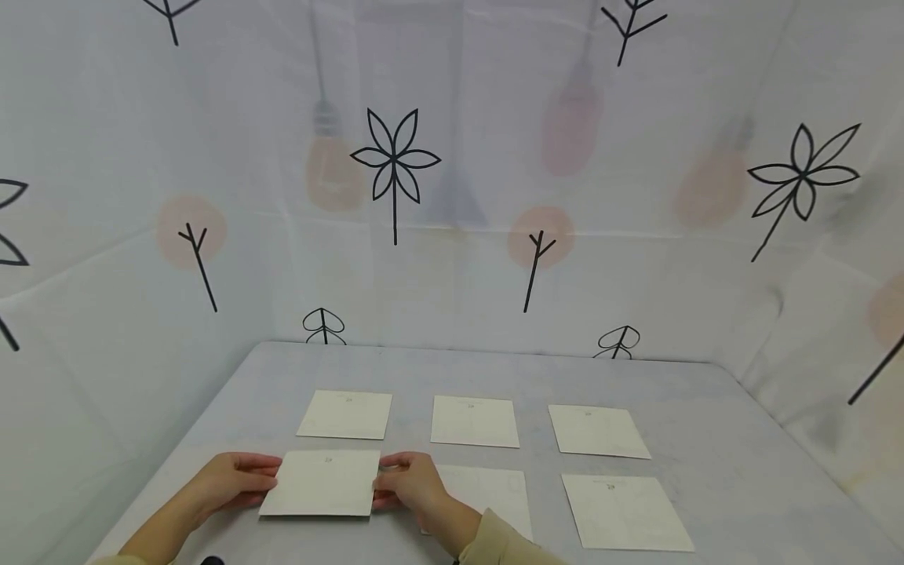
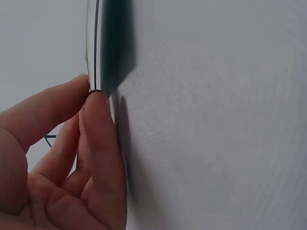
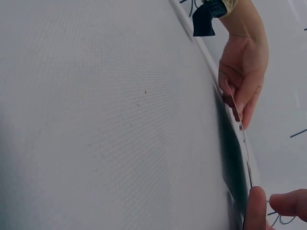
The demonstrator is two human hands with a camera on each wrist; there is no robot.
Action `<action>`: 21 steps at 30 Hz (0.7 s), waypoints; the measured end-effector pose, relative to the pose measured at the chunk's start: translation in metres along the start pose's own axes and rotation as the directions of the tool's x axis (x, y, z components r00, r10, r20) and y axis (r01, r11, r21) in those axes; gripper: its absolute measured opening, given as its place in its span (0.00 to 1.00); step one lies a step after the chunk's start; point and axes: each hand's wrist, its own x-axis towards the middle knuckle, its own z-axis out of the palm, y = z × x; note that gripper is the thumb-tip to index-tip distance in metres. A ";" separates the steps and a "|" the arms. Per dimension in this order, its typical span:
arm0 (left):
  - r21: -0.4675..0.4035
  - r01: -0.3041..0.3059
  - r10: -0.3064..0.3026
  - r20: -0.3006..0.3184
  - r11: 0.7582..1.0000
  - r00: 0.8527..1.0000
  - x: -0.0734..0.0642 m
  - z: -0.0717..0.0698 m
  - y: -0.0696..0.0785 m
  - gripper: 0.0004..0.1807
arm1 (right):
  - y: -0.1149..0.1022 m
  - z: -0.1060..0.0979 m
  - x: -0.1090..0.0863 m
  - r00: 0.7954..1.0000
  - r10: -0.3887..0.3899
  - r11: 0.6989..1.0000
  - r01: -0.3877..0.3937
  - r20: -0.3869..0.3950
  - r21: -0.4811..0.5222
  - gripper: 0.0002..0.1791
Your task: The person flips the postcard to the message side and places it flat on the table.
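Note:
Both hands hold a white square card [image 1: 321, 486] by its opposite side edges, close over the front left of the table. The left hand [image 1: 233, 480] pinches the left edge between thumb and fingers; the left wrist view shows that hand [image 2: 96, 143] gripping the card's thin edge [image 2: 93, 52]. On the right edge, the right hand [image 1: 413, 486] pinches likewise, its fingertips [image 3: 257, 196] showing low in the right wrist view. Small print marks the card's top. Beside the right hand lies another white card [image 1: 487, 490], partly covered by that hand and forearm.
Three white cards, a left one [image 1: 344, 416], a middle one [image 1: 475, 424] and a right one [image 1: 600, 431], form a back row on the pale table [image 1: 749, 486]. Another card [image 1: 628, 514] lies front right. A printed white curtain [image 1: 459, 298] surrounds the table's back and sides.

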 end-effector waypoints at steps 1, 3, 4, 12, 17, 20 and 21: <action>0.007 0.007 -0.007 -0.006 1.000 1.000 0.000 0.000 0.000 0.24 | 0.000 0.000 0.000 1.000 0.002 1.000 -0.002 0.002 0.001 0.16; 0.022 0.011 -0.010 -0.008 1.000 1.000 0.001 0.001 0.000 0.24 | 0.001 0.000 0.000 1.000 0.008 1.000 -0.008 0.006 -0.001 0.16; 0.029 0.012 -0.012 -0.007 1.000 1.000 0.001 0.001 0.000 0.24 | 0.001 0.000 0.000 1.000 0.013 1.000 -0.013 0.008 -0.005 0.15; 0.069 0.017 -0.016 -0.008 0.997 1.000 0.001 0.002 0.002 0.23 | -0.001 -0.001 0.001 0.999 0.052 0.997 -0.051 0.014 -0.049 0.13; 0.081 0.018 -0.017 -0.015 0.997 1.000 0.001 0.001 0.002 0.23 | -0.003 -0.002 0.000 0.997 0.070 0.994 -0.067 0.025 -0.088 0.12; 0.085 0.020 -0.018 -0.015 0.996 1.000 0.000 0.001 0.002 0.23 | -0.004 -0.002 0.000 0.996 0.078 0.992 -0.075 0.030 -0.104 0.11; 0.086 0.021 -0.020 -0.016 0.996 1.000 0.000 0.002 0.003 0.23 | -0.004 -0.002 0.000 0.996 0.079 0.992 -0.075 0.033 -0.105 0.11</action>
